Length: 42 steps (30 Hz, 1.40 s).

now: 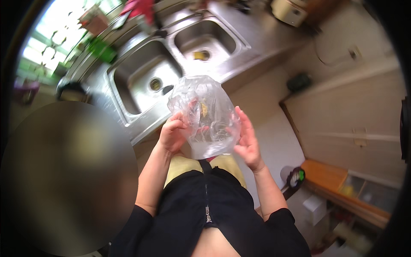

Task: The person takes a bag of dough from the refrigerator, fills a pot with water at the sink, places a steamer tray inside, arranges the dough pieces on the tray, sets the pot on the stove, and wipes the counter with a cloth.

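A crumpled clear plastic bag (212,96) is spread between my hands in front of my body, near the sink counter's front edge. My left hand (173,133) grips the bag's left side, and some of its fingers show blurred through the film. At the right side, my right hand (248,141) holds the bag loosely, with the thumb in front and some fingers behind the film. A small yellowish piece (204,110) shows at the bag's middle; whether it lies inside, on or behind the film is unclear.
A steel double sink has a large left basin (141,86) and a smaller right basin (221,35) with a yellow item (199,56) by its drain. A cream appliance (289,13) stands on the counter. Pale cabinets (340,125) and a wooden-topped unit (324,173) are at right.
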{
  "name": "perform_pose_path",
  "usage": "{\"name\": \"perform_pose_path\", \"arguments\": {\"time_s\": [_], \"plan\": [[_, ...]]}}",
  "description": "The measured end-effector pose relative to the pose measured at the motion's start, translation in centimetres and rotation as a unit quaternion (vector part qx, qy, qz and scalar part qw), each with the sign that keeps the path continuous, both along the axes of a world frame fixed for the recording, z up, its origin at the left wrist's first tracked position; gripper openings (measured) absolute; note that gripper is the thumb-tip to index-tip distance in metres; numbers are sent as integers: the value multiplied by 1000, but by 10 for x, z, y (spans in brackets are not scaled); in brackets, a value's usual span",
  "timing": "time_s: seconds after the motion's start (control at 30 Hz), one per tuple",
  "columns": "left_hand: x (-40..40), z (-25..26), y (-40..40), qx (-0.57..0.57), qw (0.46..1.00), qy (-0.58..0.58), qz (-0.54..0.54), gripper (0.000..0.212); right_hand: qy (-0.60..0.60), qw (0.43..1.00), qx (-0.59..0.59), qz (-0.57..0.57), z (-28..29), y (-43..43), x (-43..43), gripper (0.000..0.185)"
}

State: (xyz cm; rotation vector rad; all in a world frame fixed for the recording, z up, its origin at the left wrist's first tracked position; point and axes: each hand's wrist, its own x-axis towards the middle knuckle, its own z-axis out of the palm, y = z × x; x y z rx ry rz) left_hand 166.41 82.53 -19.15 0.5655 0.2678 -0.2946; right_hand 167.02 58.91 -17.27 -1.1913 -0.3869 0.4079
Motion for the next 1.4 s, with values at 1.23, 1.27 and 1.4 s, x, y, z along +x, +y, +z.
{"name": "perform_pose_path", "arguments": {"time_s": [1.23, 1.27, 1.4], "plan": [[-18, -71, -608, 326, 753, -94, -563, 15, 126, 653, -256, -702, -77, -374, -170, 68], [-35, -83, -622, 333, 757, -88, -555, 15, 135, 640, -269, -707, -92, -391, -179, 67], [-85, -126, -668, 335, 717, -20, -611, 18, 119, 626, -322, -701, -156, -463, -221, 63]]}}
